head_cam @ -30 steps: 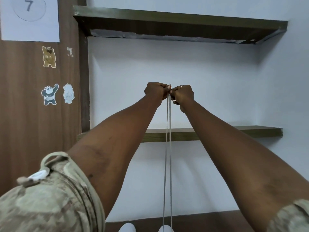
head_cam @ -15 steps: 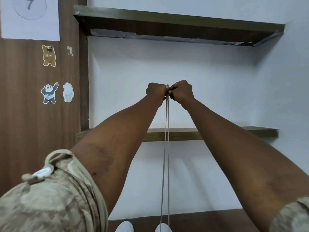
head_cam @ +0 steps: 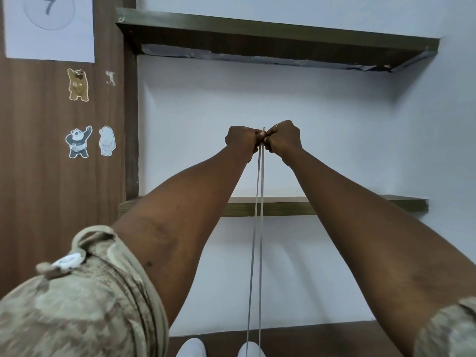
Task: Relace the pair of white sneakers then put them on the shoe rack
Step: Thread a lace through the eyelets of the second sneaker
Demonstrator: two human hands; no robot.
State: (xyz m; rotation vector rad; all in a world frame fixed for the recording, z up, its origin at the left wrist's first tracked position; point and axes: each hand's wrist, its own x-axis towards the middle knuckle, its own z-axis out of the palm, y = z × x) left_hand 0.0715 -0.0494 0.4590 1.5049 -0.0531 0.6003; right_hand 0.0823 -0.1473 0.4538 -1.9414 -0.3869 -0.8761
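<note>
The lace [head_cam: 258, 228] is a thin, pale, flat cord, doubled into two taut strands that run side by side from the raised hands straight down to the right-hand sneaker toe [head_cam: 250, 349]; the left hand [head_cam: 240, 139] and right hand [head_cam: 283, 137] are clenched into fists, knuckles touching, pinching the lace ends between them; the lace tips are hidden in the fingers; both white sneakers, the other toe [head_cam: 192, 347] beside it, sit on the dark floor at the bottom edge, cut off so eyelets cannot be made out.

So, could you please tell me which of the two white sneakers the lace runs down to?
The right-hand white sneaker: both strands of the lace end at it, while the left-hand sneaker stands apart.
</note>
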